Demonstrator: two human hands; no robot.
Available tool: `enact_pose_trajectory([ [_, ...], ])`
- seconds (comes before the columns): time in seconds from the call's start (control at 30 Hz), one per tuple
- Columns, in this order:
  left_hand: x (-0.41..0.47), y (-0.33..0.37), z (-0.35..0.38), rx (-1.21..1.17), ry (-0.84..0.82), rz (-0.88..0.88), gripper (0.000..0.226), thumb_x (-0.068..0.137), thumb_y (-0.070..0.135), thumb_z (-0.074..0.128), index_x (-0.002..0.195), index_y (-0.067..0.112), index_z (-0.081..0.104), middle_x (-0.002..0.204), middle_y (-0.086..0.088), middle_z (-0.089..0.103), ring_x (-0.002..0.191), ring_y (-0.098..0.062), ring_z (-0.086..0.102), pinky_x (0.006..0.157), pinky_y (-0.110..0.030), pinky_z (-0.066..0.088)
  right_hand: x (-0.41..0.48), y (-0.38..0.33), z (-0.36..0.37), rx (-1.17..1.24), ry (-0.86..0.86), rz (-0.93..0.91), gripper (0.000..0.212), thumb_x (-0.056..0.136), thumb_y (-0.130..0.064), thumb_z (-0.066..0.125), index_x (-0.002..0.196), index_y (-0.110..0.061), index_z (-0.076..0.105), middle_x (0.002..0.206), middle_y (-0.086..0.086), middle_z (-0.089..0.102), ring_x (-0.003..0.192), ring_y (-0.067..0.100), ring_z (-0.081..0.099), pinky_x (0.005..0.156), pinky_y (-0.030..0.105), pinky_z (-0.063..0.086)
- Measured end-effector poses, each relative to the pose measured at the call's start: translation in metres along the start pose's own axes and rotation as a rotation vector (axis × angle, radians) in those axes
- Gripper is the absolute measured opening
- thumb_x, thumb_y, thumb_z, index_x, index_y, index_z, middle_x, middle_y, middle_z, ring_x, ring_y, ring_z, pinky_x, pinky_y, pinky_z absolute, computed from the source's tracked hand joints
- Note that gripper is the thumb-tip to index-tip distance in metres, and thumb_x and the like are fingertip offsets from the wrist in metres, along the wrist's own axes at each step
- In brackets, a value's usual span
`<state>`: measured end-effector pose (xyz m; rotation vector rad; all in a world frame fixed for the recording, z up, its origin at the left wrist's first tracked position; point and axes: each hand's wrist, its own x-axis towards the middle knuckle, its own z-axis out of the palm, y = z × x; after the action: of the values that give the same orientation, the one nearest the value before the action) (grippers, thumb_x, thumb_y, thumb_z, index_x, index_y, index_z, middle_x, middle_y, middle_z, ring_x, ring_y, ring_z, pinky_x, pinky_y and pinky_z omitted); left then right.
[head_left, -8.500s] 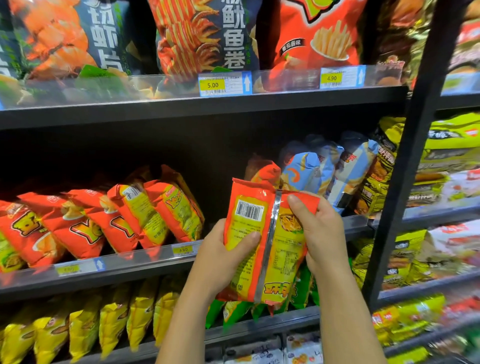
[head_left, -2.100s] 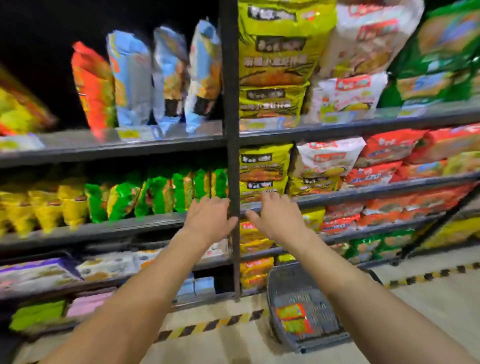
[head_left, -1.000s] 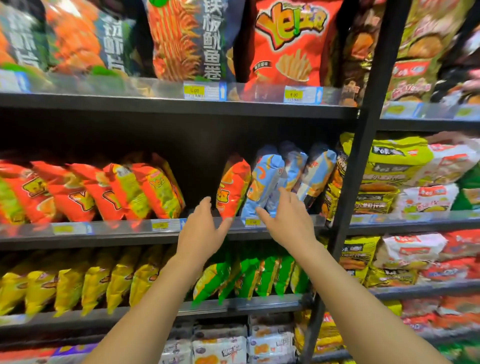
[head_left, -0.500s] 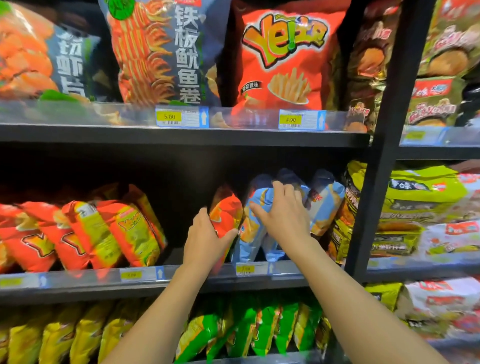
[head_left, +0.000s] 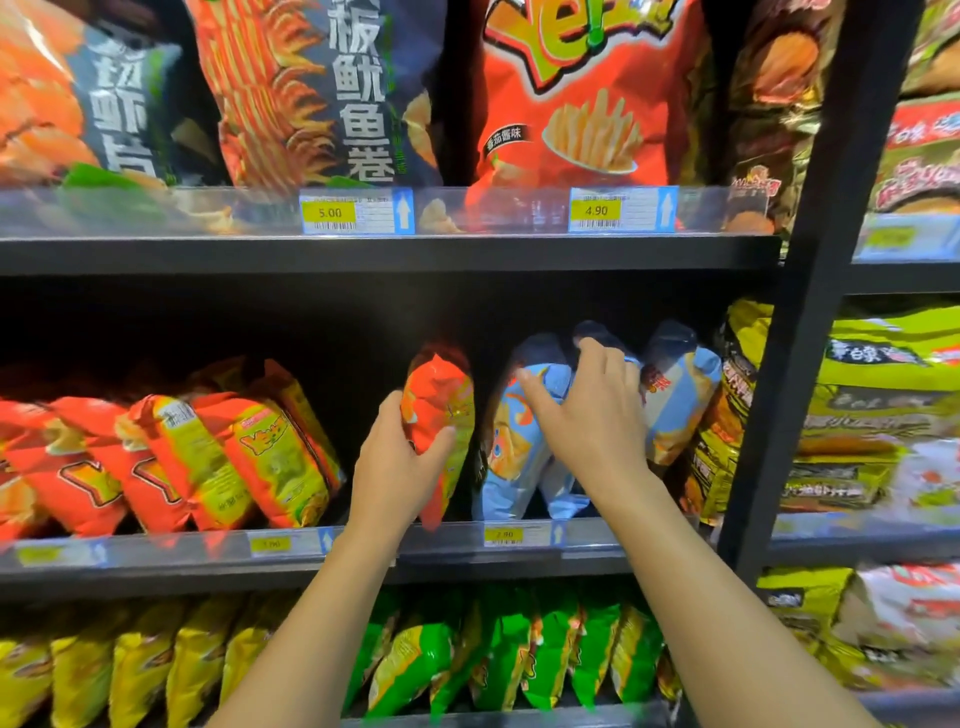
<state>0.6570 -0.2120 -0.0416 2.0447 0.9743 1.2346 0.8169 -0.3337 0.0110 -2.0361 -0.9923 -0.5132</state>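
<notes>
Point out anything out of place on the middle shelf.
One orange packet stands alone beside the blue packets, across a gap from the leaning orange row further left. The left hand grips it; the right hand holds the blue packets.

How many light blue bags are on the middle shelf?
3: left one beside the orange bag, middle one under the right hand, right one by the black post. Others may hide behind.
</notes>
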Motion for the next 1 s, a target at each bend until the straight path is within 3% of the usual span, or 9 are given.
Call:
enact_pose_trajectory([
  [0.07, -0.003, 0.003, -0.015, -0.105, 0.01, -0.006, 0.039, 0.093, 0.035, 0.076, 0.12, 0.04, 0.048, 0.102, 0.02, 0.065, 0.091, 0.002, 0.063, 0.073, -0.014, 0.043, -0.005, -0.007, -0.001, 0.122, 0.125, -0.01, 0.068, 0.096, -0.062, 0.06, 0.144, -0.015, 0.05, 0.138, 0.006, 0.053, 0.13, 0.027, 0.046, 0.107, 0.047, 0.045],
  [0.17, -0.003, 0.002, -0.034, -0.283, 0.022, -0.051, 0.033, 0.094, 0.033, 0.075, 0.123, 0.034, 0.058, 0.105, 0.02, 0.069, 0.094, 0.008, 0.065, 0.079, -0.018, 0.048, -0.016, -0.024, 0.0, 0.297, 0.202, -0.075, 0.047, 0.095, -0.052, 0.066, 0.127, -0.018, 0.062, 0.119, -0.003, 0.055, 0.116, 0.02, 0.05, 0.098, 0.04, 0.047],
  [0.27, -0.004, 0.002, -0.052, -0.524, -0.015, -0.143, 0.028, 0.1, 0.026, 0.069, 0.127, 0.025, 0.063, 0.11, 0.011, 0.075, 0.1, 0.0, 0.071, 0.086, -0.026, 0.057, -0.026, -0.045, 0.007, 0.457, 0.049, -0.083, 0.036, 0.096, -0.051, 0.068, 0.117, -0.022, 0.065, 0.113, -0.009, 0.056, 0.105, 0.012, 0.057, 0.089, 0.029, 0.048],
  [0.33, -0.007, 0.0, -0.063, -0.658, -0.088, -0.225, 0.028, 0.102, 0.029, 0.065, 0.13, 0.025, 0.062, 0.113, 0.008, 0.077, 0.106, -0.009, 0.073, 0.087, -0.031, 0.059, -0.032, -0.057, 0.019, 0.528, -0.115, -0.02, 0.044, 0.093, -0.055, 0.07, 0.124, -0.024, 0.064, 0.12, -0.008, 0.06, 0.106, 0.009, 0.061, 0.09, 0.026, 0.048],
  [0.47, -0.016, -0.007, -0.076, -0.831, -0.203, -0.383, 0.033, 0.101, 0.039, 0.061, 0.131, 0.026, 0.065, 0.12, -0.002, 0.078, 0.114, -0.026, 0.074, 0.103, -0.057, 0.055, -0.044, -0.07, 0.04, 0.741, -0.425, 0.145, 0.095, 0.068, -0.09, 0.062, 0.138, -0.027, 0.059, 0.13, -0.01, 0.068, 0.119, 0.011, 0.067, 0.108, 0.041, 0.053],
  [0.6, -0.029, -0.01, -0.086, -0.855, -0.28, -0.474, 0.038, 0.103, 0.044, 0.055, 0.135, 0.027, 0.066, 0.121, -0.01, 0.078, 0.111, -0.033, 0.075, 0.101, -0.058, 0.057, -0.067, -0.073, 0.047, 0.969, -0.638, 0.254, 0.085, 0.069, -0.092, 0.065, 0.127, -0.03, 0.069, 0.117, -0.01, 0.078, 0.111, 0.012, 0.074, 0.105, 0.047, 0.056],
  [0.73, -0.041, -0.015, -0.094, -0.84, -0.351, -0.448, 0.054, 0.091, 0.068, 0.056, 0.129, 0.034, 0.073, 0.128, -0.005, 0.076, 0.122, -0.027, 0.071, 0.107, -0.055, 0.052, -0.09, -0.072, 0.056, 1.249, -0.662, 0.468, 0.056, 0.089, -0.06, 0.068, 0.131, -0.023, 0.07, 0.118, 0.004, 0.079, 0.11, 0.025, 0.076, 0.105, 0.051, 0.056],
  [0.87, -0.048, -0.018, -0.105, -0.896, -0.235, -0.484, 0.086, 0.081, 0.077, 0.044, 0.147, 0.023, 0.058, 0.137, -0.002, 0.07, 0.128, -0.021, 0.063, 0.098, -0.046, 0.05, -0.11, -0.062, 0.066, 1.488, -0.737, 0.692, 0.066, 0.085, -0.06, 0.07, 0.134, -0.017, 0.07, 0.127, 0.018, 0.074, 0.119, 0.037, 0.071, 0.109, 0.058, 0.05],
  [1.0, -0.053, -0.018, -0.116, -0.907, -0.247, -0.499, 0.09, 0.081, 0.076, 0.048, 0.152, 0.02, 0.052, 0.133, 0.001, 0.073, 0.126, -0.02, 0.066, 0.1, -0.046, 0.05, -0.12, -0.06, 0.07, 1.487, -0.712, 0.726, 0.063, 0.083, -0.058, 0.067, 0.132, -0.018, 0.069, 0.124, 0.016, 0.076, 0.113, 0.034, 0.074, 0.105, 0.054, 0.053],
])
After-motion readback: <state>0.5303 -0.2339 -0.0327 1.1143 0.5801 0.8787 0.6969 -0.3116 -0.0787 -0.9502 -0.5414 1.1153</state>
